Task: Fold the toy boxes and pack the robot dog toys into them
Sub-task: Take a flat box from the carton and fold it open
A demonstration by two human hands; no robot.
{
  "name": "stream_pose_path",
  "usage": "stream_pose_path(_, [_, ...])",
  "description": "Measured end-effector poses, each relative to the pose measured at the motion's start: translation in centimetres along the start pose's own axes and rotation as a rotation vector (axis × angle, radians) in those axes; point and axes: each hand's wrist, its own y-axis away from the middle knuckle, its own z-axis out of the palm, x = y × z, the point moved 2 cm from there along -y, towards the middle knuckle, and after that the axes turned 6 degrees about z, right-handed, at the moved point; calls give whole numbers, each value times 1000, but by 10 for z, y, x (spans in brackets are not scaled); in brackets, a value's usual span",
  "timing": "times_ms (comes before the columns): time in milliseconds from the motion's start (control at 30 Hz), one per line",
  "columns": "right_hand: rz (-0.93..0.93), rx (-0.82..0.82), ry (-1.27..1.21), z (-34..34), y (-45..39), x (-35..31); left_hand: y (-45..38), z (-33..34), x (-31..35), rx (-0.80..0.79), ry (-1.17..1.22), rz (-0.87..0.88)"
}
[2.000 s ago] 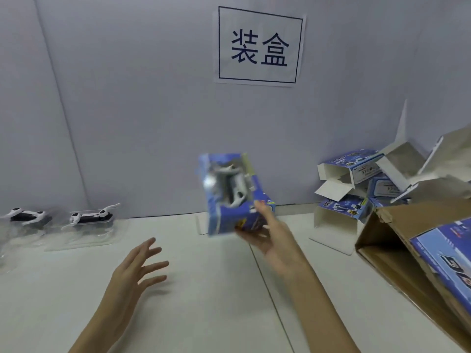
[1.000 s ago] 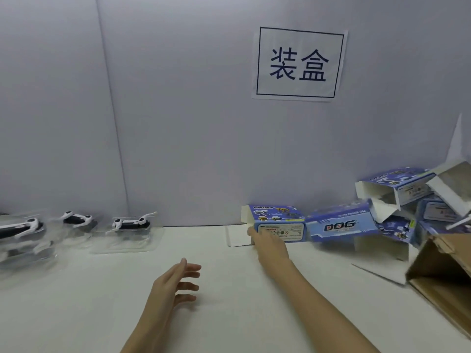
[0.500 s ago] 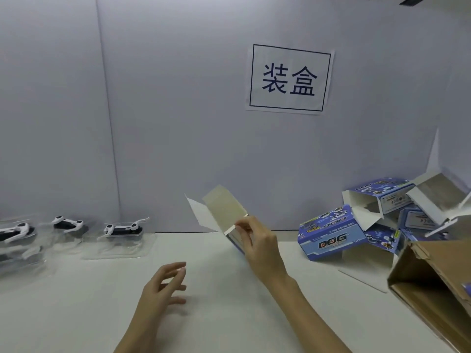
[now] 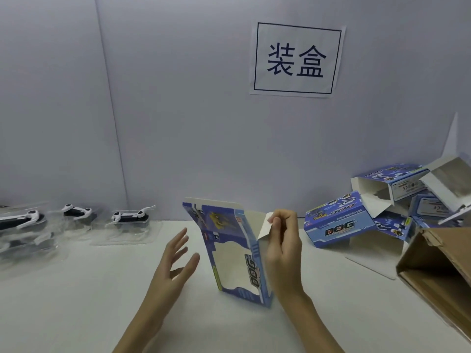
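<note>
A flat, unfolded blue toy box (image 4: 230,248) with a cut-out window and "DOG" lettering stands upright over the table's middle. My right hand (image 4: 281,247) grips its right edge, pinching a white flap at the top. Just left of the box my left hand (image 4: 175,263) hovers with its fingers spread, holding nothing. Several black-and-white robot dog toys in clear plastic trays line the back left, the nearest one (image 4: 131,216) beside another (image 4: 76,212).
A pile of blue toy boxes (image 4: 340,222), some with open flaps, lies at the back right. A brown cardboard carton (image 4: 438,273) lies on its side at the right edge. A paper sign (image 4: 297,59) hangs on the grey wall.
My right hand put the packed box down at the back right, picked up a flat box and brought it upright toward me. My left hand rose beside it.
</note>
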Motion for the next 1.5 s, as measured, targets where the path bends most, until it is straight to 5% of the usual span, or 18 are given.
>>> stream_pose_path(267, [369, -49, -361, 3, 2, 8, 8, 22, 17, -53, 74, 93])
stream_pose_path(467, [316, -114, -226, 14, 11, 4, 7, 15, 24, 77, 60, 149])
stream_pose_path(667, [150, -149, -1, 24, 22, -4, 8, 15, 18, 31, 39, 92])
stream_pose_path(1033, [290, -194, -102, 34, 27, 0, 5, 16, 22, 15, -46, 122])
stream_pose_path(1500, [325, -268, -131, 26, 13, 5, -4, 22, 29, 85, 234, 113])
